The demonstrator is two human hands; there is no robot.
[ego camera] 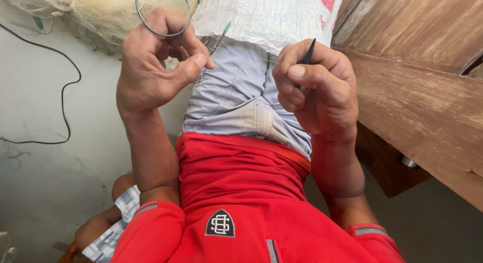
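My left hand (pixel 153 67) is clenched on a thin metal ring (pixel 162 14), pinching its lower arc between thumb and fingers, with the ring standing up above my knuckles. My right hand (pixel 314 87) is closed around a slim black needle (pixel 307 57), tip pointing up past my forefinger. A fine clear line (pixel 251 58) runs taut between the two hands, just over my grey shorts (pixel 236 92). The pale net (pixel 100 9) lies heaped beyond the ring on the floor (pixel 45 157), beside a white woven sack (pixel 266 14). I judge the tying at the ring only partly done: I cannot see a finished knot, and the line is not yet cut.
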